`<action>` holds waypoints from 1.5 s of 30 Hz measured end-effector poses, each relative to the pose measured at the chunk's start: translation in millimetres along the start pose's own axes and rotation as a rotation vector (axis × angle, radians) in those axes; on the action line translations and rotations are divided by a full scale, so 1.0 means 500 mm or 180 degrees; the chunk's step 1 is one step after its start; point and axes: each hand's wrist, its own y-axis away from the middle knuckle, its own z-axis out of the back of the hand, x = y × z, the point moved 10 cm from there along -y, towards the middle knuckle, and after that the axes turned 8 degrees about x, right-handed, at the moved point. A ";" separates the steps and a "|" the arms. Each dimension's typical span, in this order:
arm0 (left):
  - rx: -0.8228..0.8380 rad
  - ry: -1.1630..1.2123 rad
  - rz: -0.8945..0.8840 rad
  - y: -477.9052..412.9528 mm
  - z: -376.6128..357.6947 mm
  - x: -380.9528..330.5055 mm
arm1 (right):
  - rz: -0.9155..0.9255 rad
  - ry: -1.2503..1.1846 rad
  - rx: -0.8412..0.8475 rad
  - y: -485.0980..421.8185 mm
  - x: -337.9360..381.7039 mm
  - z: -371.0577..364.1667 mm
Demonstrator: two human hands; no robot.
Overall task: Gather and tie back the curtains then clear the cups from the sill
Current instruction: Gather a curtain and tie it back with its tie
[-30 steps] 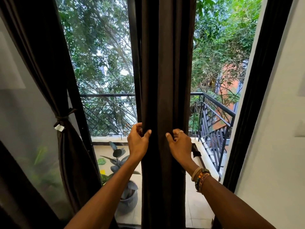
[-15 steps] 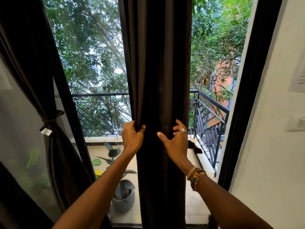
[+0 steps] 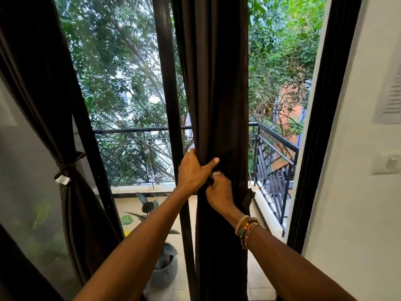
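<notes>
Both hands, left hand (image 3: 193,172) and right hand (image 3: 219,193), grip the vertically hanging curtain (image 3: 219,105).

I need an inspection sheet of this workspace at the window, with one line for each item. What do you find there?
Surface: balcony floor, tiled; no sill with cups in view.
Job's things: middle curtain gathered, not yet tied; left curtain tied back with a band; cups, nothing seen.
Clutter: potted plant on the balcony floor.
Grips: left hand grips the middle curtain; right hand, just below it, grips the same curtain.
Cables: nothing seen.
Surroundings: railing, trees beyond it, white wall with a switch on the right.
</notes>
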 end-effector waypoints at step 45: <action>0.0363 0.2703 0.0685 0.010 -0.125 0.063 | -0.1134 -0.2143 0.0189 0.067 -0.197 -0.071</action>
